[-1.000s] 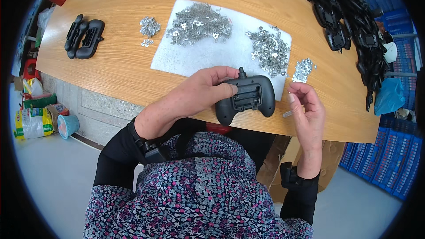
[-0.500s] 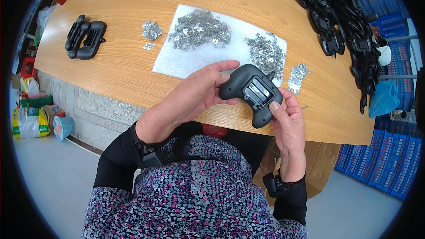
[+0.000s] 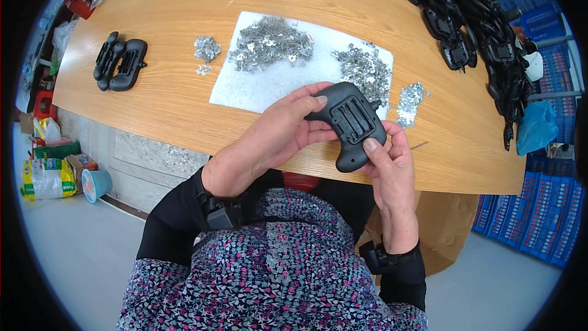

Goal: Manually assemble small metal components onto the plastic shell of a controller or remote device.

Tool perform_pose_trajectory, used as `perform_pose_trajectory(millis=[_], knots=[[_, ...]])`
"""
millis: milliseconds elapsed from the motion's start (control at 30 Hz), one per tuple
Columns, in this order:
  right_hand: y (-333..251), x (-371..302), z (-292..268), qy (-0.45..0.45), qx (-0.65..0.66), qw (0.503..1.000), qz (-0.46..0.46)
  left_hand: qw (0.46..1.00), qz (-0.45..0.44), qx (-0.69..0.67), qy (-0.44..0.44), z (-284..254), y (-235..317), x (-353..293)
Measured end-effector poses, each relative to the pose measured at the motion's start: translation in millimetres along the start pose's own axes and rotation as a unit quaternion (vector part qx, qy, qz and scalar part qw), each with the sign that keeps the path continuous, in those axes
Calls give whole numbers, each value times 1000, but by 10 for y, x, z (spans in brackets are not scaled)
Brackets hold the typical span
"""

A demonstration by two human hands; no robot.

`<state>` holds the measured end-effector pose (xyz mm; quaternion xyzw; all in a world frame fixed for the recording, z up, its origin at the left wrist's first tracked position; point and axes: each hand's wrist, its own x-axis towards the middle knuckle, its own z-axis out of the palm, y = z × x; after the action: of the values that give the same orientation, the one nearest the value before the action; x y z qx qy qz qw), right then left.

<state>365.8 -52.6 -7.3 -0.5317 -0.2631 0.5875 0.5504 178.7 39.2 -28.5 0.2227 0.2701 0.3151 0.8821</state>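
Observation:
A black game controller (image 3: 346, 124) is held between both hands above the near edge of the table, its back with the uncovered battery compartment turned up. My left hand (image 3: 298, 119) grips its upper left end, thumb on top and fingers underneath. My right hand (image 3: 389, 158) holds the lower right side, the thumb pressed beside the compartment. Just beyond lies a white foam sheet (image 3: 236, 89) bearing a large heap of small metal pieces (image 3: 269, 43) and a second metal heap (image 3: 362, 68) at its right.
Black controllers (image 3: 125, 64) lie at the left, near a small metal pile (image 3: 207, 48). Another metal pile (image 3: 410, 104) and a thin rod (image 3: 419, 145) are to the right. Many black controllers (image 3: 450, 30) line the far right; a blue bag (image 3: 536, 127) hangs beside the table edge (image 3: 514, 175).
The controller has tilted slightly and shifted a little left and up, with both hands still on it. My left thumb now lies over its edge. The whole view has shifted slightly.

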Motion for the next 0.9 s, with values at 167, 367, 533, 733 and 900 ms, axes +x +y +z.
perform_pose_trajectory(millis=[167, 367, 533, 733, 900], knots=[[-27, -43, -36, -14, 15, 1000, -4, 1000, 8, -7, -7, 31, 6, -10], [11, 0, -219, -11, 86, 996, -32, 998, 43, 39, -17, 159, -4, -142], [-71, 1, -349, -30, 61, 998, -5, 993, -13, 119, -24, 137, 135, -72], [-93, -23, -327, -66, 23, 997, 42, 961, -39, 265, -63, 242, 196, 49], [-135, 12, -280, -111, -19, 992, 52, 925, -55, 338, -164, 180, 201, 88]])
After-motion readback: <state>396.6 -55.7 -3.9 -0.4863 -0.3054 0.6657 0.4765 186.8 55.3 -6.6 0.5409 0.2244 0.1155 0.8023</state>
